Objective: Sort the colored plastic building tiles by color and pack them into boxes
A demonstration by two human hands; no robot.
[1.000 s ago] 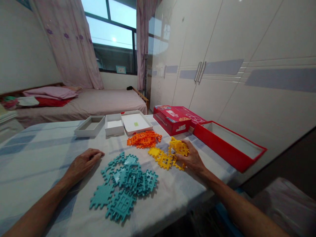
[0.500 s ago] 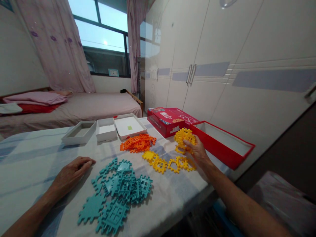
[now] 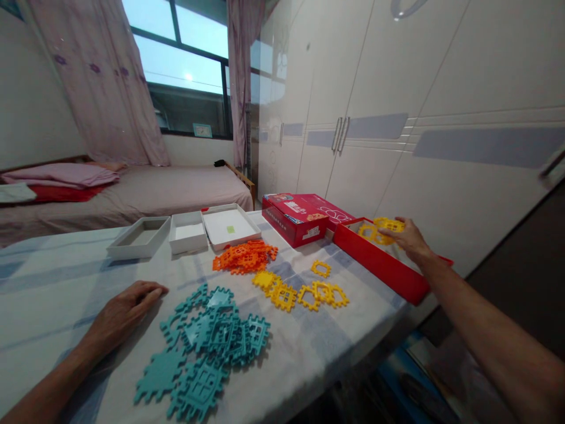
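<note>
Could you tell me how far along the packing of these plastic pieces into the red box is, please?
Barely begun. Done: a few yellow pieces lie inside the open red box. In hand: the right hand holds a yellow cluster over it; the left hand rests flat on the table. Left: loose yellow tiles, the orange pile and the teal pile, all on the table.

left hand (image 3: 121, 315) and right hand (image 3: 408, 235) bare, forearms (image 3: 53, 383) unsleeved.

We find bare tablecloth (image 3: 318, 347) at four o'clock of the teal tiles (image 3: 216, 338); yellow tiles (image 3: 304, 291) block two o'clock.
</note>
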